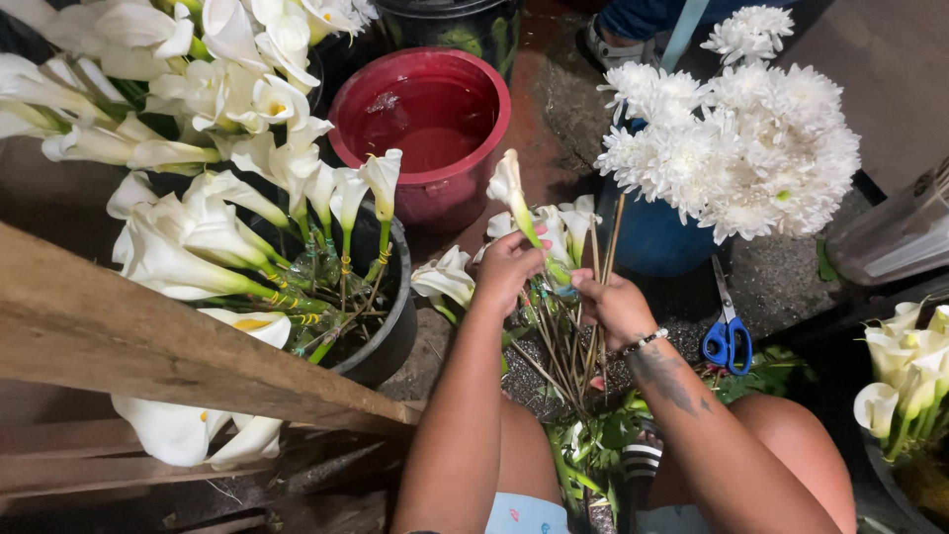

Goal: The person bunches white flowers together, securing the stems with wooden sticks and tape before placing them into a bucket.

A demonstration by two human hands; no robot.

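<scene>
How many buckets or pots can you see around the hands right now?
4: black pot of calla lilies, left; red bucket with water, top centre; dark bucket behind it; blue one under white chrysanthemums. Others may be hidden.

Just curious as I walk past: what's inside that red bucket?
The red bucket holds water, its surface glinting, with a small pale scrap floating near the far side. The water looks reddish from the walls; anything resting on the bottom cannot be made out.
</scene>
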